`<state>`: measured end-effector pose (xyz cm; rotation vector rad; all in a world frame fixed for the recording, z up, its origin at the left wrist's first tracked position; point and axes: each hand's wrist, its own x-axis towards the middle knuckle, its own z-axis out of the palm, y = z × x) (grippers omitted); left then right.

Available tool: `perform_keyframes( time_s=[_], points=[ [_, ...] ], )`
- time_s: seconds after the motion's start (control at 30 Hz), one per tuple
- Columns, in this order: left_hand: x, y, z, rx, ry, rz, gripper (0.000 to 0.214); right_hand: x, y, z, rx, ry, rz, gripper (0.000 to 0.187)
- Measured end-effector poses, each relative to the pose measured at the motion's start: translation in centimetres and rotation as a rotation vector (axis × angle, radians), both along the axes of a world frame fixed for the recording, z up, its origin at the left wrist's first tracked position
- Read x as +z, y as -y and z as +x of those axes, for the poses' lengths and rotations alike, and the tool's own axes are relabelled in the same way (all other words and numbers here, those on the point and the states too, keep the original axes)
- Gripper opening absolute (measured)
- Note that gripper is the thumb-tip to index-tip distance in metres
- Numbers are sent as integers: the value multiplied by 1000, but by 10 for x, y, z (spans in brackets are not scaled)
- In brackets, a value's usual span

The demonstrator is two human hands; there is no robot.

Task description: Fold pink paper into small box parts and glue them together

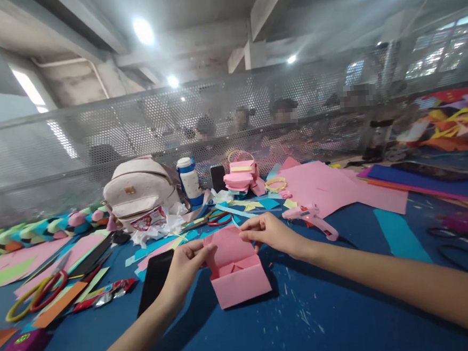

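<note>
A folded pink paper piece (236,269) lies on the blue table (268,328) in front of me, its upper flap raised. My left hand (186,267) pinches the flap's left edge. My right hand (268,232) pinches its top right corner. A black phone (155,280) lies just left of the paper, under my left wrist.
A pink glue gun (313,219) lies right of my right hand. Scissors (40,293) and paper strips sit at the left. A pale backpack (141,195), a bottle (189,179), a pink paper stack (240,180) and large pink sheets (331,187) stand behind. People sit beyond a mesh screen (134,129).
</note>
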<state>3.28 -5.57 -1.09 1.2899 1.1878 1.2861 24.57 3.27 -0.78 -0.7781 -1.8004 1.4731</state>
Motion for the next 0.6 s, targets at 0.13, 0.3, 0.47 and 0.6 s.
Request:
perform_keyframes(
  time_s=[0.13, 0.3, 0.47, 0.6],
  points=[
    [1, -4, 2, -10, -26, 9, 31, -1, 0, -3, -48, -16, -3, 34],
    [6, -8, 10, 58, -42, 36, 28, 2, 4, -9, -32, 4, 77, 28],
    [8, -8, 17, 127, -58, 33, 25, -1, 6, -9, -45, 14, 157, 24],
    [3, -9, 17, 161, -33, 55, 27, -1, 7, -4, -54, 39, 127, 27]
  ],
)
